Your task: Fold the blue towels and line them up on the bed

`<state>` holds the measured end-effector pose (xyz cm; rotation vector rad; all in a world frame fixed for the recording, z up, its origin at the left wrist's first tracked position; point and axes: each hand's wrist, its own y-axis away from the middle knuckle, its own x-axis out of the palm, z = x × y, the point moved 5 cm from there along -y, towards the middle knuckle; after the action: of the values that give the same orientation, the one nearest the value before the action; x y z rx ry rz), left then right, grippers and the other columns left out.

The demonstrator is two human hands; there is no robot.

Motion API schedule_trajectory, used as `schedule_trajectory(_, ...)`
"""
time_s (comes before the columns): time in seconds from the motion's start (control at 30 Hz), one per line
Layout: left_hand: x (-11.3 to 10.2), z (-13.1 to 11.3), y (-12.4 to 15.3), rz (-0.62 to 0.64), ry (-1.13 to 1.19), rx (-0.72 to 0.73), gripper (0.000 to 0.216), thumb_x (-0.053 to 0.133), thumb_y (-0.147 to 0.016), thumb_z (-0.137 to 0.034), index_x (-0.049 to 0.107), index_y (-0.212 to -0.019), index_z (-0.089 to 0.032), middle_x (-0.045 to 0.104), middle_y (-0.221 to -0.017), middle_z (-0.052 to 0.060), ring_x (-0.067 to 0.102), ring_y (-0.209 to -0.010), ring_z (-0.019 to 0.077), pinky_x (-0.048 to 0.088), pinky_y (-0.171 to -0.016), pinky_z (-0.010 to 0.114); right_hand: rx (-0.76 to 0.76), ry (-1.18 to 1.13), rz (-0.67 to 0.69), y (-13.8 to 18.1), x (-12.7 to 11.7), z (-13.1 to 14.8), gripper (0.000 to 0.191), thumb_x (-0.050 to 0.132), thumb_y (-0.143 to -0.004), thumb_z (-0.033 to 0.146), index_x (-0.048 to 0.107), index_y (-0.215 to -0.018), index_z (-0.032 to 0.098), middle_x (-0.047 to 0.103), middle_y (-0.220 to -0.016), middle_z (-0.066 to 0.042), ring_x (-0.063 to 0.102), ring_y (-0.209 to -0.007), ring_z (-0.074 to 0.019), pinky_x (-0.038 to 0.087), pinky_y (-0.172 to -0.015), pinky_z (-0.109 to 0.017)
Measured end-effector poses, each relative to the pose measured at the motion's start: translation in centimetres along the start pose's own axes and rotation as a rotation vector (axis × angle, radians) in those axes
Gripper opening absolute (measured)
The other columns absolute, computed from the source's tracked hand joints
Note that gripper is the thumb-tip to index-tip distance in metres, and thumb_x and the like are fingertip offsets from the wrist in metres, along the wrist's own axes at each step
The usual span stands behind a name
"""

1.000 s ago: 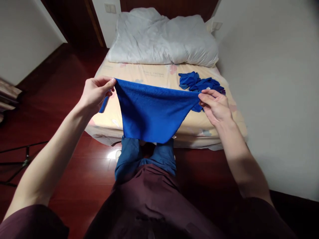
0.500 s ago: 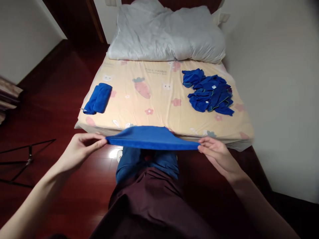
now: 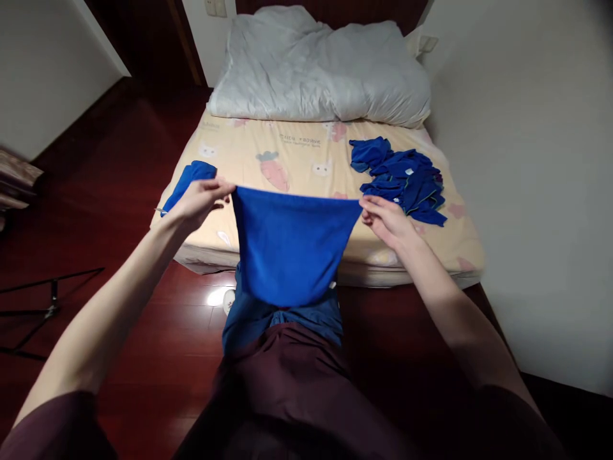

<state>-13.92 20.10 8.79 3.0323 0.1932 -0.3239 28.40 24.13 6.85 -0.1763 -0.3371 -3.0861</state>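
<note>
A blue towel hangs stretched between my two hands, in front of my legs and the near edge of the bed. My left hand pinches its upper left corner. At the upper right corner, my right hand grips it between thumb and fingers. A small white tag shows near the towel's lower right edge. Behind my left hand lie folded blue towels on the bed, partly hidden by the hand and wrist. Beyond my right hand is a loose heap of blue cloths with white tags.
The bed has a pale yellow sheet with carrot, flower and cat prints. A bunched grey-white quilt lies at its head. A wall runs along the right. Black stand legs rest on the dark red floor at left.
Both hands have risen and moved forward over the bed, closer together. The towel, seen nearly edge-on before, now hangs down with its face showing.
</note>
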Motion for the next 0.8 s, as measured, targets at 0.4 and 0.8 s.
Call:
schedule_trajectory(0.4, 0.3, -1.8, -6.2, -0.291, -0.186, 0.548, 0.035, 0.07, -0.086, -0.049, 0.071, -0.091, -0.014, 0.069, -0.088, 0.001, 0.063, -0.082, 0.01, 0.048, -0.073, 0.025, -0.479, 0.046, -0.13, -7.8, -0.5, -0.8, 0.038, 0.083, -0.076, 0.046, 0.065, -0.097, 0.02, 0.07, -0.084, 0.001, 0.07, -0.073, -0.012, 0.054, -0.062, -0.021)
schedule_trajectory(0.8, 7.6, 27.6, -0.1, -0.097, 0.037, -0.162, 0.053, 0.074, -0.067, -0.064, 0.069, -0.088, -0.014, 0.07, -0.085, 0.008, 0.065, -0.076, 0.0189, 0.052, -0.072, 0.031, 0.309, 0.087, -0.238, -3.4, -1.2, -27.3, 0.036, 0.088, -0.062, 0.031, 0.068, -0.087, 0.015, 0.07, -0.065, -0.001, 0.061, -0.058, -0.0118, 0.043, -0.052, -0.022)
